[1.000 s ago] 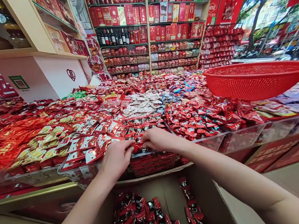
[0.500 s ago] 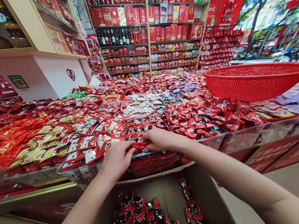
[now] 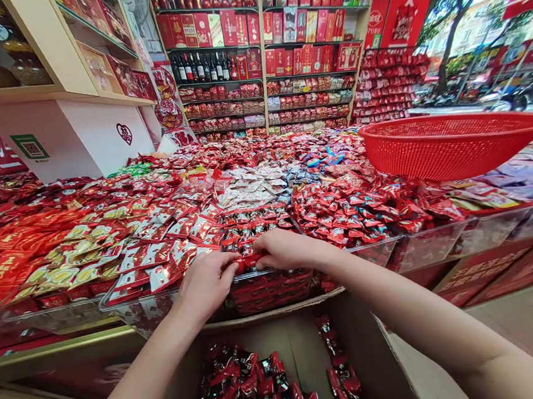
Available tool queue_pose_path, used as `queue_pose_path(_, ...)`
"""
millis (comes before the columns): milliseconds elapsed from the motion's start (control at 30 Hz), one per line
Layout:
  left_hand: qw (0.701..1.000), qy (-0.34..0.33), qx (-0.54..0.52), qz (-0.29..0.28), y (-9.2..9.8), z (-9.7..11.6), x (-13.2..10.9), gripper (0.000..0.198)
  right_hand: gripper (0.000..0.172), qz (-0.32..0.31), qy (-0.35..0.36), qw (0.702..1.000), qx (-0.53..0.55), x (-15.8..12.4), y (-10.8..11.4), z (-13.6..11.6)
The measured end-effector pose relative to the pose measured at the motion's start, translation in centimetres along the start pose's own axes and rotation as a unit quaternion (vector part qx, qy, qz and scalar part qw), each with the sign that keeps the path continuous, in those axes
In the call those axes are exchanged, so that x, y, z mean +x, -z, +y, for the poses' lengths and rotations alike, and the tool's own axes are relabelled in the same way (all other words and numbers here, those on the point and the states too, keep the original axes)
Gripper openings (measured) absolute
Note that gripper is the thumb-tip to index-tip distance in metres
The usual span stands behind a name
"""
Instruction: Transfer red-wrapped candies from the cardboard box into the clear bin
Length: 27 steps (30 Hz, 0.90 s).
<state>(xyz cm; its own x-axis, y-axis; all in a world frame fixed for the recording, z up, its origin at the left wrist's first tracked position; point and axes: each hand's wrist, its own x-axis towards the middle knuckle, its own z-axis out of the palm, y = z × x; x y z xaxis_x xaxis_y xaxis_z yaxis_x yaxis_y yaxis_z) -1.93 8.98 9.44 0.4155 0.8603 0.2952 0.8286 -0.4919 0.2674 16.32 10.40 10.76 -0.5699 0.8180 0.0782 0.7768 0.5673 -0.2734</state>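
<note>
My left hand [image 3: 208, 280] and my right hand [image 3: 279, 249] meet at the front edge of a clear bin [image 3: 271, 288] of small red-and-black wrapped candies [image 3: 250, 230]. Between them is a red wrapped candy [image 3: 248, 262], with the fingertips of both hands closed on its two ends. Rows of the same candies lie just behind my fingers. Below my wrists stands an open cardboard box [image 3: 305, 341] with more such candies [image 3: 248, 385] in a pile at its left and a line at its right.
Red-and-white packets [image 3: 162, 255] lie left of the bin, loose red candies [image 3: 339, 214] right of it. A red mesh basket [image 3: 456, 148] rests on the goods at right. Stocked shelves [image 3: 259, 41] stand behind.
The view has shifted very slightly. My hands stay at the bin's front edge, with the fingers a little nearer each other around the candy.
</note>
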Motion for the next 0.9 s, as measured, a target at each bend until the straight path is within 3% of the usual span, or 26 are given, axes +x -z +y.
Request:
queue_pose_path(133, 1.000, -0.010, -0.007, 0.016, 0.0, -0.1, 0.0, 0.027, 0.024, 0.035, 0.024, 0.999, 0.023, -0.1, 0.1, 0.0)
queue_pose_path(300, 0.994, -0.025, -0.022, 0.100, 0.5, -0.3, -1.9, 0.027, 0.012, 0.154, 0.046, 0.986, 0.048, -3.1, 0.6, -1.4)
queue_pose_path(367, 0.987, -0.028, -0.038, 0.152, 0.3, -0.4, -3.3, 0.025, 0.012, 0.103, 0.074, 0.986, 0.107, -4.5, -0.5, -2.1)
queue_pose_path(433, 0.979, -0.034, -0.067, 0.189, -0.2, -0.5, -4.5, 0.020, 0.011, -0.032, 0.097, 0.982, 0.156, -5.1, -3.3, -2.7)
queue_pose_path(533, 0.972, -0.054, -0.102, 0.206, -1.2, -0.3, -5.5, 0.017, 0.019, -0.214, 0.050, 0.969, 0.114, -4.7, -11.0, -3.1)
queue_pose_path(600, 0.969, -0.072, -0.112, 0.206, -1.7, 0.0, -5.9, 0.018, 0.030, -0.260, -0.035, 0.963, 0.056, -4.2, -17.1, -3.2)
queue_pose_path(667, 0.967, -0.100, -0.121, 0.199, -2.1, 0.3, -6.5, 0.020, 0.052, -0.242, -0.102, 0.964, 0.054, -4.1, -22.6, -3.2)
queue_pose_path(733, 0.969, -0.126, -0.126, 0.169, -2.6, 0.4, -7.4, 0.023, 0.065, -0.243, -0.139, 0.958, 0.066, -4.5, -26.7, -3.3)
queue_pose_path(800, 0.973, -0.133, -0.132, 0.131, -3.3, 0.0, -8.7, 0.024, 0.063, -0.236, -0.141, 0.958, 0.082, -4.8, -28.7, -3.3)
queue_pose_path(900, 0.979, -0.071, -0.164, 0.097, -4.8, -1.4, -11.1, 0.019, 0.033, -0.282, -0.155, 0.944, 0.075, -4.5, -27.6, -3.2)
